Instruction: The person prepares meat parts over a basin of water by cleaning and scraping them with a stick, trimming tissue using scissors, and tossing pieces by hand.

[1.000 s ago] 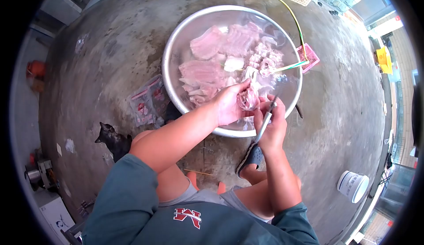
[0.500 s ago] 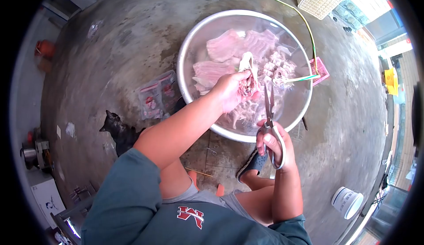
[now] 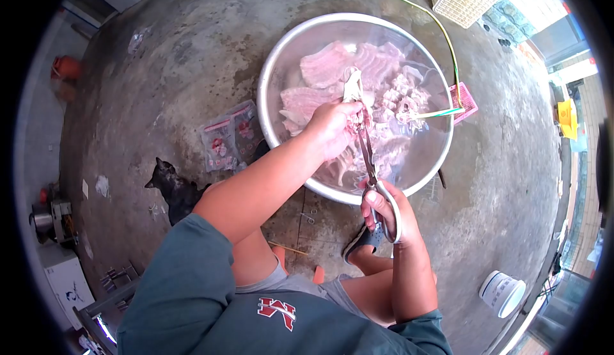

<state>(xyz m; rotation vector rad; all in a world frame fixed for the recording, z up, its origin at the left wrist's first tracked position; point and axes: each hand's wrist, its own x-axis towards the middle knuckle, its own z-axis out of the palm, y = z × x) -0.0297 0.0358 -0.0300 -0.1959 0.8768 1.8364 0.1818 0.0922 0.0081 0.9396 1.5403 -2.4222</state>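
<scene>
My left hand point(image 3: 336, 129) is closed on a piece of raw meat point(image 3: 352, 86), pale on top with reddish tissue near my fingers; its kind is unclear. My right hand point(image 3: 390, 213) grips scissors point(image 3: 371, 169) with long dark blades and pale handles. The blade tips reach the meat just below my left fingers, and whether they cut into it is hidden. Both hands are over the near half of a wide metal basin point(image 3: 272, 54). Broad pink slabs of meat point(image 3: 326, 66) lie at its back and left, and a heap of smaller pale pieces point(image 3: 406, 96) at its right.
A green-yellow hose point(image 3: 441, 32) runs over the basin's right rim, near a pink basket point(image 3: 465, 103). Zip bags point(image 3: 220, 144) lie left of the basin. A black cat point(image 3: 171, 189) is beside my left leg. A white bucket point(image 3: 503, 293) stands at the right.
My right hand has moved up and left, bringing the scissors from beside the meat to against it. The blades look closer together. My left hand has barely shifted; the cat moved slightly.
</scene>
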